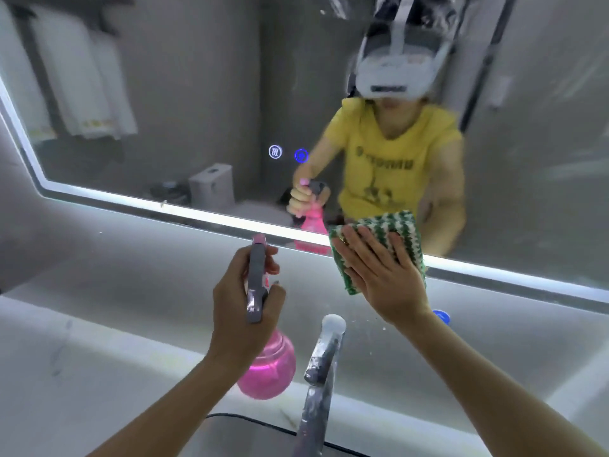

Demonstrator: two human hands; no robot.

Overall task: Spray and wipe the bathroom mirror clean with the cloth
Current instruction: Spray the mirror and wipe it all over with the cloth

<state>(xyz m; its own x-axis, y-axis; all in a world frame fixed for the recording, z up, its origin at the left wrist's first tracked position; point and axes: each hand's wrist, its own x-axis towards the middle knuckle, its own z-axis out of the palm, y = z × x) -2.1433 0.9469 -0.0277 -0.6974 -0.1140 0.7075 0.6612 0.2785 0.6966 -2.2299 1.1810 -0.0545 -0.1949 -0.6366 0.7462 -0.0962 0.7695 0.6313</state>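
A wide bathroom mirror point(197, 110) with a lit strip along its rim fills the upper view. My left hand point(240, 305) grips the grey trigger head of a pink spray bottle point(267, 371), nozzle aimed toward the mirror's lower edge. My right hand point(379, 278) lies flat with straight fingers on a green-and-white knitted cloth point(382, 229), pressing it against the glass at the mirror's lower rim. The palm covers the cloth's lower part. Both hands and the bottle show again as reflections.
A chrome faucet point(323, 367) rises between my forearms over the sink basin point(230, 433). A white counter point(99, 357) runs left. A blue object point(441, 316) peeks out behind my right wrist. Two lit touch icons point(288, 154) glow on the glass.
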